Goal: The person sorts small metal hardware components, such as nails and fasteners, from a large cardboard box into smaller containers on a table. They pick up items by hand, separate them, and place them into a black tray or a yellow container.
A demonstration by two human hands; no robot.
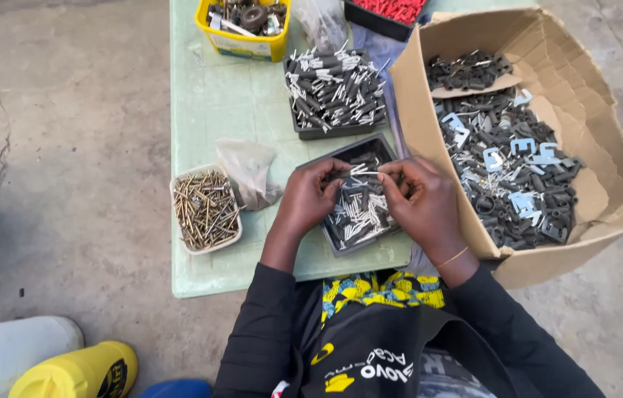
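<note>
A small dark part with a metal pin (361,174) is pinched between the fingertips of the left hand (310,197) and the right hand (422,203), both closed on it, just above the near tray (335,243) of similar pieces. Behind it, a second tray (304,131) is already heaped with pinned parts. Many loose pieces are left in the cardboard box (606,199).

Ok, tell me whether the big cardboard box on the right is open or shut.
Open. The cardboard box has its flaps folded outward, and the heap of dark and pale metal parts inside shows from above.
</note>
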